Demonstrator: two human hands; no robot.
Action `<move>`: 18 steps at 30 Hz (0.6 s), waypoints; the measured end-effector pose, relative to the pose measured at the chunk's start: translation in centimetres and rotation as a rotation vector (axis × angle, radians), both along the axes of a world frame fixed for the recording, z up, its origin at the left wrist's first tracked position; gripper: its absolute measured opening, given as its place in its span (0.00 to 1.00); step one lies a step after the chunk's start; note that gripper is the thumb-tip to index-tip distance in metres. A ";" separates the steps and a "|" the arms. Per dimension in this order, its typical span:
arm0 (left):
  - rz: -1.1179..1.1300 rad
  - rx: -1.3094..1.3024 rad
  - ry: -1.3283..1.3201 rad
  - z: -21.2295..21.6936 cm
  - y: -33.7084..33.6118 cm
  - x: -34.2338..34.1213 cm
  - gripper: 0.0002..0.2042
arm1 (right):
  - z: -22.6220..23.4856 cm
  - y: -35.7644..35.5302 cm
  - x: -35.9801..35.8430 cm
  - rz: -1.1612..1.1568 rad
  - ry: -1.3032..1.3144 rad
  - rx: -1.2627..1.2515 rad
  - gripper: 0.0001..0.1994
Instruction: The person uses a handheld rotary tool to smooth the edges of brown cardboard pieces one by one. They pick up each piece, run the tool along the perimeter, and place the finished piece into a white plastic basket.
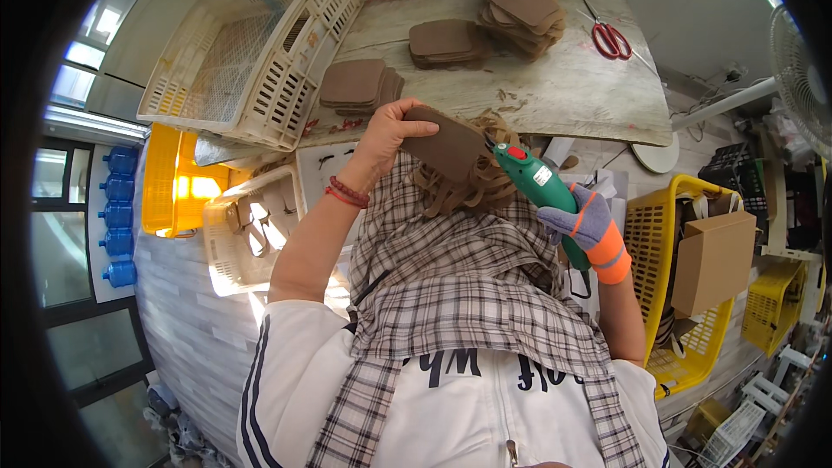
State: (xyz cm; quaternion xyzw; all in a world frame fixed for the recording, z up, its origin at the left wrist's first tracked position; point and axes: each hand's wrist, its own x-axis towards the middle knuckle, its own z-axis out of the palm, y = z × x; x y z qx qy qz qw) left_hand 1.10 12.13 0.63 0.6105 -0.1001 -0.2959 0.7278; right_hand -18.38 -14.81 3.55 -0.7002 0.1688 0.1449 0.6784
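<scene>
My left hand [388,132], bare with red bracelets on the wrist, pinches a flat brown piece with rounded corners [444,146], thumb on top. It looks like leather or felt; I cannot tell which. In a grey and orange glove, my right hand [591,230] is wrapped round a green handheld electric cutter [530,175] with a red switch. The cutter's head meets the right edge of the brown piece. Beneath them, curled brown offcut strips [472,193] lie heaped on my plaid apron [451,269].
Stacks of brown pieces [446,42] stand on the worn table [598,95], with red-handled scissors [611,41] at its right. A cream crate [299,61] sits at the left edge. Yellow baskets [646,234] flank me, the right one holding a cardboard box [715,260]. A fan [802,78] stands far right.
</scene>
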 end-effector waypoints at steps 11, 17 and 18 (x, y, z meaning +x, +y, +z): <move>-0.100 0.124 -0.051 0.3 -0.5 -0.7 0.09 | -0.5 1.1 0.0 0.034 -0.038 -0.089 0.22; -0.194 0.249 -0.106 1.4 -1.2 -1.7 0.08 | -0.4 2.1 0.3 0.022 -0.060 -0.077 0.22; -0.210 0.264 -0.105 1.5 -1.3 -1.7 0.08 | -0.7 2.2 0.3 0.026 -0.072 -0.086 0.23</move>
